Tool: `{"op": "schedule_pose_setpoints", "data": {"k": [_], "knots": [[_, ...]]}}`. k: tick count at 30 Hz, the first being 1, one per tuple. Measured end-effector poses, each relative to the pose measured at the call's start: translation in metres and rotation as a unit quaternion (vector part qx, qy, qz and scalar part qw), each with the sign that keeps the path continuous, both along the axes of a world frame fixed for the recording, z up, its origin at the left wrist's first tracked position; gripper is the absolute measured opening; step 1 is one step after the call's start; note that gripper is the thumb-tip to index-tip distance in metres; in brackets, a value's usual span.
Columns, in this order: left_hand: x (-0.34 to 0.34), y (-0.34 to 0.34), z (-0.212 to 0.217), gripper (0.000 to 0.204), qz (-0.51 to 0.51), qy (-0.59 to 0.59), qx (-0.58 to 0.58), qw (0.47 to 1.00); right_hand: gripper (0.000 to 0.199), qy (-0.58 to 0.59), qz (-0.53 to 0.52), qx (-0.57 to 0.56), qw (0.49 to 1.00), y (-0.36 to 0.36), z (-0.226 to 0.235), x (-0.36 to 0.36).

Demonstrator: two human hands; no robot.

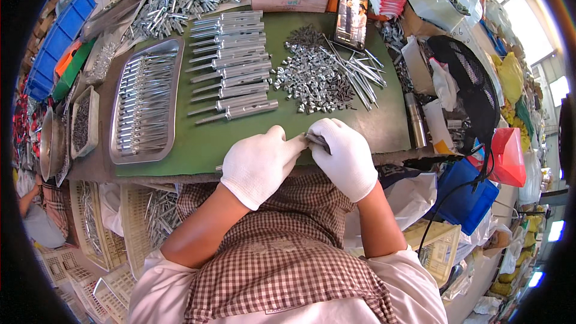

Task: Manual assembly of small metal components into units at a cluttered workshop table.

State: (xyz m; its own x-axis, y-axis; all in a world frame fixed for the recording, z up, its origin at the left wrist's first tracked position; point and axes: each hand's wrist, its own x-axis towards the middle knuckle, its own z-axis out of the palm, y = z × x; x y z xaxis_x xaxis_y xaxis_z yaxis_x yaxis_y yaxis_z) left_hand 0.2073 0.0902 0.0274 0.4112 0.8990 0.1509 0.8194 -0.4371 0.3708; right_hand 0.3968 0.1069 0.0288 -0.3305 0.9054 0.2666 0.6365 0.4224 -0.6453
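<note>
Both my hands, in white knit gloves, meet at the near edge of the green work mat [384, 123]. My left hand [259, 165] is closed, its thumb and forefinger reaching toward the right hand. A thin metal rod [219, 168] pokes out at its outer side; the glove hides the rest. My right hand [347, 159] pinches a small dark grey metal piece [317, 139] where the fingertips meet. Beyond the hands lie a row of silver tubes with thin rods [240, 66], a heap of small silver metal blocks [312, 78], dark screws [305, 36] and loose long rods [360, 78].
A steel tray [175, 108] of neatly laid rods stands at left. Loose tubes [186, 0] pile up at the back, beside a pink box [288, 3] of small parts. A phone [351, 18] leans behind the heap. A black mesh object [471, 78] and blue bin [468, 195] are at right.
</note>
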Motion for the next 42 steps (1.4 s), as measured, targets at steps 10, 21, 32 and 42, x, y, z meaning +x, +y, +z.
{"op": "schedule_pose_setpoints", "data": {"k": [10, 21, 32, 42], "knots": [[-0.002, 0.003, 0.001, 0.028, -0.034, 0.061, -0.015, 0.997, 0.017, 0.001, 0.002, 0.014, 1.000, -0.006, -0.012, 0.007], [0.005, 0.006, 0.007, 0.025, -0.027, 0.099, -0.001, 0.995, 0.051, 0.726, 0.061, -0.217, 0.650, 0.021, -0.018, -0.019], [0.006, 0.005, 0.010, 0.020, -0.046, 0.121, 0.012, 0.992, 0.042, 0.616, 0.027, -0.137, 0.775, 0.015, -0.033, -0.029], [0.008, 0.011, 0.007, 0.016, -0.038, 0.090, 0.026, 0.995, 0.053, 0.778, 0.074, -0.190, 0.594, 0.025, -0.037, -0.010]]}}
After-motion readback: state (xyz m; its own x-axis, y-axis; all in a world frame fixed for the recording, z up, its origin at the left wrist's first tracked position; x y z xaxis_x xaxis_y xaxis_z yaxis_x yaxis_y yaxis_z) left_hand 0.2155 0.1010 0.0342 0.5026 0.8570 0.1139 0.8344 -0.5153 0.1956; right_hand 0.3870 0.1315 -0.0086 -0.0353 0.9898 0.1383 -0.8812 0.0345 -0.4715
